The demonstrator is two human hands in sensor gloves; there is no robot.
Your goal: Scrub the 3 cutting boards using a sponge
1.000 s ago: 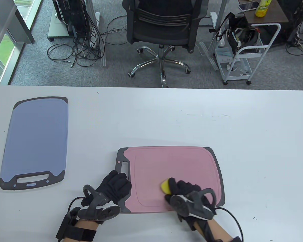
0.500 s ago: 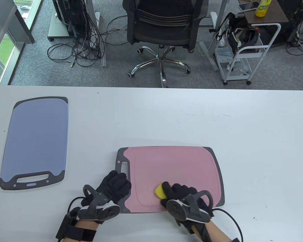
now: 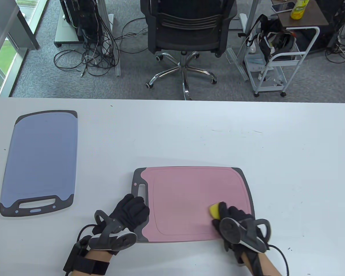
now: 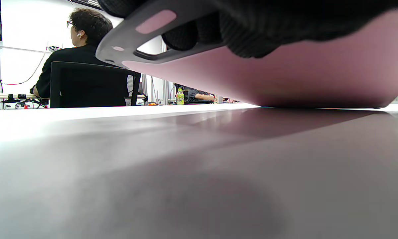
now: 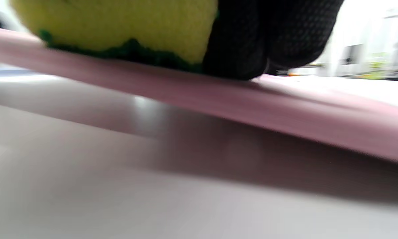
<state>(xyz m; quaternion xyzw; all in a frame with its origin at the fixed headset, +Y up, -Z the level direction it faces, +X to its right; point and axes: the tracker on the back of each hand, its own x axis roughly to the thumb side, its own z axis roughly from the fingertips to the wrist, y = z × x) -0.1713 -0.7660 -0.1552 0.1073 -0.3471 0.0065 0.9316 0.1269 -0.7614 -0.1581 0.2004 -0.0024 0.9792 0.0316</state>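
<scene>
Left hand (image 3: 130, 212) lies flat, holding down the pink cutting board (image 3: 187, 195), right hand (image 3: 233, 220) gripping the half-hidden yellow sponge (image 3: 214, 210), blue cutting board (image 3: 40, 161) well apart.

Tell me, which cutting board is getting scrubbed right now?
The pink cutting board, near the person. The right hand presses the yellow sponge on it. The blue cutting board lies untouched at the table's left.
</scene>
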